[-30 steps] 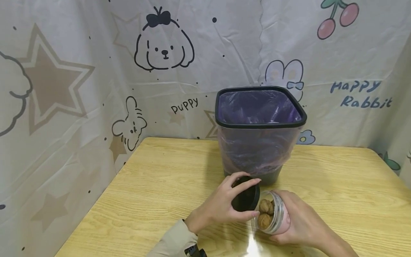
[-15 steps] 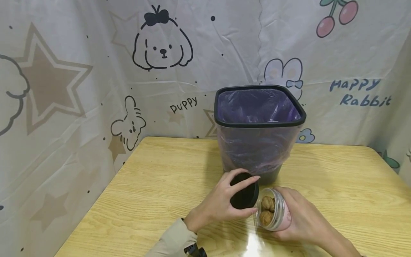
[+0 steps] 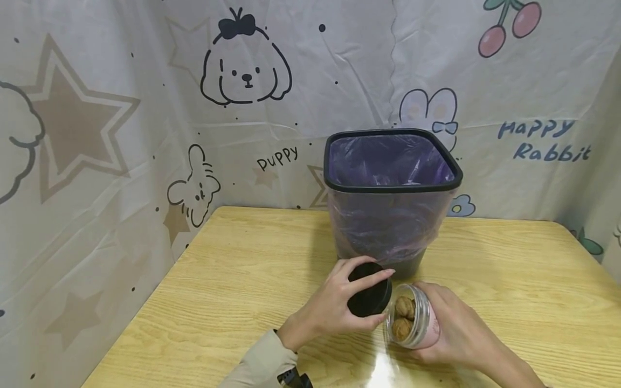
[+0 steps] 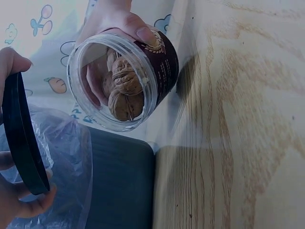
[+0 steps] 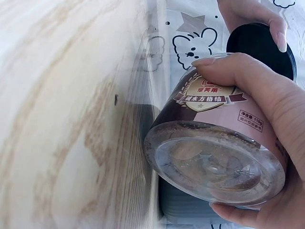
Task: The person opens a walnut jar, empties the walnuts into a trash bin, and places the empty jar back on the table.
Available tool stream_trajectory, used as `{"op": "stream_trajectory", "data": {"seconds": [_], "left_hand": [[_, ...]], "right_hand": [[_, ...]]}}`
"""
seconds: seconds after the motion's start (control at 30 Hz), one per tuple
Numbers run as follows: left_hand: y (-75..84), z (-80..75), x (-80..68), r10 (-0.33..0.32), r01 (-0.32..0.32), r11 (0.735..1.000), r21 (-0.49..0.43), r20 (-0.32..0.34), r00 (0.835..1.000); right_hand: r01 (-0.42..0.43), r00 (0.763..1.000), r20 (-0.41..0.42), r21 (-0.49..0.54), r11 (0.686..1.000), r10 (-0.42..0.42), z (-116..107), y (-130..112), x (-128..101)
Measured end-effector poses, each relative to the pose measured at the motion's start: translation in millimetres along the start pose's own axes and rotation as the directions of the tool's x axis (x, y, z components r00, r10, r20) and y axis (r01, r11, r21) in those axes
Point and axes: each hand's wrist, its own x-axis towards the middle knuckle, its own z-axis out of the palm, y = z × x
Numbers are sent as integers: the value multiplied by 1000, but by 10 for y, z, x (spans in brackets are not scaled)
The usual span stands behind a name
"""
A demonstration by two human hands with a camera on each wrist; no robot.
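My left hand [image 3: 336,302] grips a round black lid [image 3: 370,291] by its rim, held on edge just left of the jar's mouth. In my right hand [image 3: 458,326] is a clear plastic jar [image 3: 427,323] with a pink and dark label, tilted so its mouth faces left toward the lid. Several walnuts [image 4: 126,78] lie inside, near the mouth. Lid and jar stand apart in the left wrist view. From the right wrist view, the jar's clear base [image 5: 214,162] shows, with the thumb across the label.
A dark bin [image 3: 393,188] with a black rim and a purple plastic liner stands behind both hands on the wooden table [image 3: 252,258]. A printed curtain [image 3: 291,70] hangs at the back and left.
The lid in my left hand has turned slightly, showing more of its face. The jar has shifted a little upward and right in the head view, and the walnuts in it sit slightly differently.
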Motion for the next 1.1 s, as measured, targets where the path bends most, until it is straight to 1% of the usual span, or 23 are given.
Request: {"op": "stream_trajectory", "data": {"seconds": [0.1, 0.17, 0.27, 0.37, 0.47, 0.6, 0.7, 0.77, 0.87, 0.97, 1.1], "left_hand": [[-5, -2, -9, -13, 13, 1000, 12, 52, 999], [-10, -4, -16, -28, 25, 999, 31, 108, 994], [-13, -12, -31, -74, 60, 996, 68, 211, 975], [-6, -31, -44, -142, 115, 988, 104, 310, 940], [0, -44, -51, -196, 158, 979, 132, 374, 906], [-5, -42, -57, -237, 178, 969, 172, 434, 869], [-15, -31, -72, -269, 189, 960, 206, 489, 830], [-21, -22, -84, -284, 201, 957, 211, 524, 803], [-29, -16, -99, -301, 216, 953, 214, 562, 771], [-28, -18, -114, -326, 243, 945, 218, 582, 745], [-9, -15, -129, -379, 286, 926, 248, 609, 697]], "right_hand": [[-1, 1000, 2, 2, 1000, 1, -3, 1, -1], [-2, 1000, 3, 3, 1000, 2, -1, 0, 3], [-6, 1000, 4, 5, 1000, 6, -1, -1, 5], [-9, 1000, 2, 3, 1000, 9, -1, 2, 3], [-13, 1000, 0, 0, 1000, 13, -1, 5, 1], [-15, 1000, 1, -4, 1000, 15, -3, 7, -2], [-15, 1000, 0, -4, 1000, 15, -2, 7, -5], [-14, 1000, -5, -5, 1000, 14, -2, 8, -7], [-12, 1000, -9, -6, 1000, 12, 0, 10, -8], [-11, 1000, -10, -8, 1000, 11, 2, 10, -8], [-10, 1000, -8, -8, 1000, 10, 6, 8, -9]]}}
